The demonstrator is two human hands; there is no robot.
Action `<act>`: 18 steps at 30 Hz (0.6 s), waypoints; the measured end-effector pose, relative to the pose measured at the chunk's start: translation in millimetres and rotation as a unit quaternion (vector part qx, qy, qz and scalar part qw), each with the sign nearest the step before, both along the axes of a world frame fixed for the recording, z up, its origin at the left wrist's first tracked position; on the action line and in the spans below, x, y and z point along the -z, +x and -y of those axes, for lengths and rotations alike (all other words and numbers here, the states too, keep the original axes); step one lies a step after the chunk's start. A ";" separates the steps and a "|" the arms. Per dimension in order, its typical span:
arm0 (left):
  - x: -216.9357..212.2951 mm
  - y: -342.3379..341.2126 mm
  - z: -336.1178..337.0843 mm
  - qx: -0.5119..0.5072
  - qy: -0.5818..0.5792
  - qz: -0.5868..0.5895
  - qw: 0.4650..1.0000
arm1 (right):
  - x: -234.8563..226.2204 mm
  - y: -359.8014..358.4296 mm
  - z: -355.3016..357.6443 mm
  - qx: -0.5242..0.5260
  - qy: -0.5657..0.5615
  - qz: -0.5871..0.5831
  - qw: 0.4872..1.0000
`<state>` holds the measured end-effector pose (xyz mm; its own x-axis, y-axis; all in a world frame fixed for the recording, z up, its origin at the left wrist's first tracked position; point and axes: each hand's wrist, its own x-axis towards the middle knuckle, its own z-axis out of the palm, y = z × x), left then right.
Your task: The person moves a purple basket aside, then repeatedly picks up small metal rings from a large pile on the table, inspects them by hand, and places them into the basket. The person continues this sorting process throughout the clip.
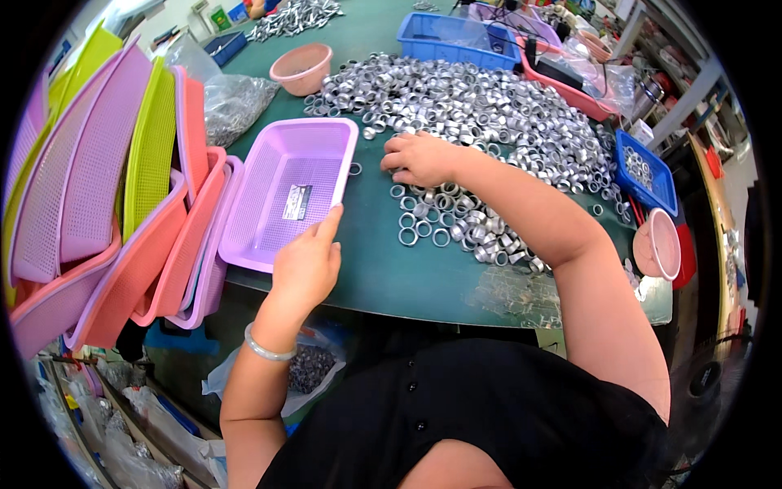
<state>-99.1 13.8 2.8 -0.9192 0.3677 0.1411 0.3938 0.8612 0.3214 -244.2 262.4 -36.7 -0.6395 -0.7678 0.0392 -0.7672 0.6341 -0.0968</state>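
Note:
My left hand [308,265], with a pale bangle on its wrist, grips the near right corner of a purple plastic basket [265,137]. The basket tilts toward me on the table and has a small silvery label on its floor. My right hand [419,159] is just right of the basket, fingers curled down at the left edge of a spread of metal rings [481,102]. What those fingers hold, if anything, is hidden. One loose ring [355,169] lies by the basket's right rim. Several rings [423,218] lie flat below my right hand.
Stacked purple, green and pink baskets [98,155] stand at the left. A pink bowl [301,69] and a blue bin [456,41] are at the back of the green table [366,285]. On the right are a blue tray [646,171] of rings and a pink bowl [656,244].

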 end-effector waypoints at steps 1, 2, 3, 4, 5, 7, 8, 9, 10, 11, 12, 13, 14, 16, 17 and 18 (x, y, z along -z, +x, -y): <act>-3.6 0.9 -3.2 0.001 -0.018 -0.018 1.000 | -2.3 4.4 -8.8 -0.004 -0.037 -0.025 0.999; -8.7 1.8 -6.7 0.002 -0.036 -0.037 0.999 | -4.2 8.7 -18.6 -0.007 -0.073 -0.050 0.996; -10.9 6.0 -8.5 0.001 -0.056 -0.051 0.997 | -3.2 16.0 -25.5 -0.013 -0.110 -0.071 0.991; -10.4 7.6 -10.6 0.012 -0.021 -0.082 0.996 | -14.2 24.1 -37.1 0.010 -0.107 -0.061 0.992; -13.5 8.0 -15.3 0.031 -0.024 -0.150 0.988 | -16.2 28.7 -53.4 0.028 -0.121 -0.104 0.987; -7.7 6.8 -22.1 0.058 0.005 -0.224 0.973 | -28.2 41.5 -85.0 0.073 -0.164 -0.099 0.979; -6.1 9.0 -30.6 0.065 0.012 -0.230 0.971 | -30.1 50.1 -102.7 0.094 -0.179 -0.105 0.974; -5.5 9.3 -42.1 0.076 0.024 -0.238 0.968 | -35.5 60.2 -122.2 0.117 -0.192 -0.115 0.968; -5.0 8.7 -54.0 0.086 0.034 -0.247 0.964 | -42.9 76.6 -138.0 0.167 -0.203 -0.095 0.960; -2.5 4.6 -65.6 0.095 0.061 -0.236 0.965 | -40.4 85.6 -156.2 0.200 -0.229 -0.089 0.948; 1.1 -2.5 -79.1 0.107 0.089 -0.224 0.965 | -37.7 93.4 -175.0 0.230 -0.223 -0.098 0.942; 4.9 -11.5 -92.4 0.117 0.116 -0.213 0.963 | -35.9 99.2 -190.8 0.258 -0.215 -0.108 0.936; 9.6 -24.5 -104.5 0.113 0.141 -0.194 0.964 | -34.5 106.2 -201.2 0.295 -0.230 -0.094 0.923; 30.9 -67.5 -127.1 0.087 0.174 -0.197 0.961 | -28.6 117.5 -216.6 0.347 -0.227 -0.070 0.908; 36.9 -91.1 -136.6 0.086 0.175 -0.195 0.961 | -24.8 117.6 -223.3 0.369 -0.226 -0.058 0.900; 35.6 -111.4 -149.7 0.088 0.192 -0.162 0.964 | -17.2 115.6 -232.7 0.358 -0.238 -0.069 0.900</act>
<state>-210.5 163.5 -32.8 -0.7322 0.3778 0.5667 0.6564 0.6133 0.4392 -128.6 495.1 -19.5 -0.9275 -0.0368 0.3720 -0.2046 0.8829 -0.4227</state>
